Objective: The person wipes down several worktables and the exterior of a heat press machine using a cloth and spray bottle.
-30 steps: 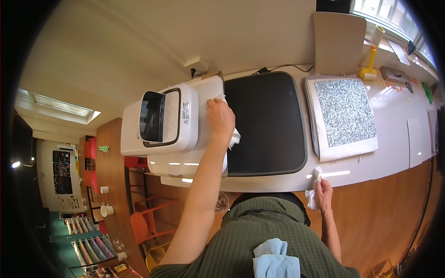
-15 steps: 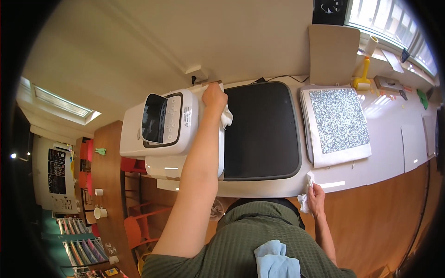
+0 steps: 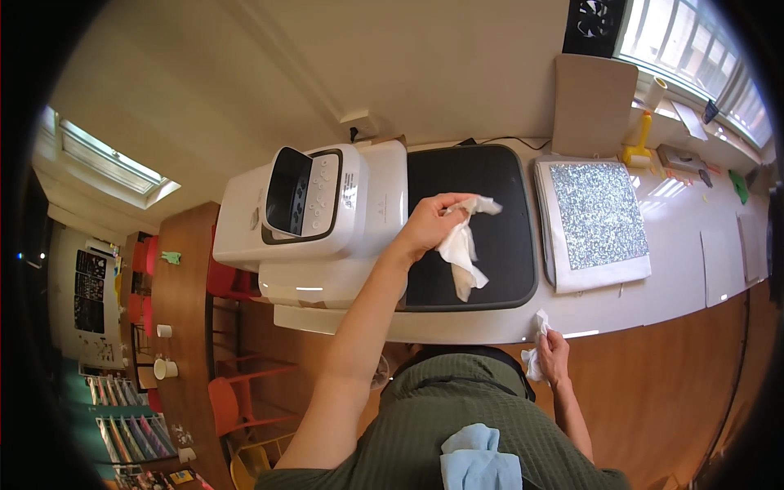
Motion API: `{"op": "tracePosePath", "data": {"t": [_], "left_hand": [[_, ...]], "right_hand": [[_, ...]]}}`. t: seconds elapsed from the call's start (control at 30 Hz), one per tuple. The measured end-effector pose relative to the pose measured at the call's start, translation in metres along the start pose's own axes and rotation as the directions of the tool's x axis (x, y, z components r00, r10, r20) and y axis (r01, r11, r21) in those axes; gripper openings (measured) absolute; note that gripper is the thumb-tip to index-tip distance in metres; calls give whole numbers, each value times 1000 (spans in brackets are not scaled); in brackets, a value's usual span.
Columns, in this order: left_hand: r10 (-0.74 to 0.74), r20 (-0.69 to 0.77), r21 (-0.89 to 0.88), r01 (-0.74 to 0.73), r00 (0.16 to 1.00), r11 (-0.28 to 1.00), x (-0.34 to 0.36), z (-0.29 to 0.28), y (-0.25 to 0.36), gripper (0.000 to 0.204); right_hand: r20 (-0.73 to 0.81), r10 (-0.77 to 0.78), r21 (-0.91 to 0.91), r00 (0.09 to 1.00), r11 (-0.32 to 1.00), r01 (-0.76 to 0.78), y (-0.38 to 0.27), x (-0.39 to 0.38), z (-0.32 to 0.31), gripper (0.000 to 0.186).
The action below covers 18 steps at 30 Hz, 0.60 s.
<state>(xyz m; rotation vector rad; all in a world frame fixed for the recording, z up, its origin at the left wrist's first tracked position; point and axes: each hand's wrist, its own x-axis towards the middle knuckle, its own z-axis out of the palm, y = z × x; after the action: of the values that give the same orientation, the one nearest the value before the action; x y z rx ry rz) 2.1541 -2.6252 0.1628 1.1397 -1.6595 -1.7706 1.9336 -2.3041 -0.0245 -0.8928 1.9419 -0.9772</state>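
A crumpled white wipe (image 3: 462,253) hangs from the closed fingers of my left hand (image 3: 431,224). That hand is over the flat black plate (image 3: 502,273) of a white machine (image 3: 385,192), whose tilted dark screen and button panel (image 3: 321,196) are to the left. Whether the wipe touches the plate I cannot tell. At the table's front edge, my right hand (image 3: 554,358) is closed around a second white wipe (image 3: 533,363), which sticks out above and beside the fingers.
On the white table (image 3: 674,237) lies a folded white cloth with a glittery silver panel (image 3: 600,216). A yellow-handled roller (image 3: 639,147) is by the window. A light blue cloth (image 3: 480,461) rests against my green shirt. Orange chairs (image 3: 233,404) and a wooden table (image 3: 184,302) are at left.
My left hand has moved right and toward me with its wipe, from the machine's far edge to over the black plate. My right hand stays nearly in place.
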Motion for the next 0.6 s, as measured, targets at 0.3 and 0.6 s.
{"op": "tracePosePath", "data": {"t": [0.3, 0.6], "left_hand": [[-55, 114, -937, 126, 992, 327, -61, -6, -52, 37], [1, 157, -953, 151, 988, 264, -77, 23, -52, 41]], "right_hand": [[-147, -149, -126, 978, 983, 131, -15, 36, -13, 24], [25, -397, -610, 918, 722, 328, -66, 72, -29, 32]]}}
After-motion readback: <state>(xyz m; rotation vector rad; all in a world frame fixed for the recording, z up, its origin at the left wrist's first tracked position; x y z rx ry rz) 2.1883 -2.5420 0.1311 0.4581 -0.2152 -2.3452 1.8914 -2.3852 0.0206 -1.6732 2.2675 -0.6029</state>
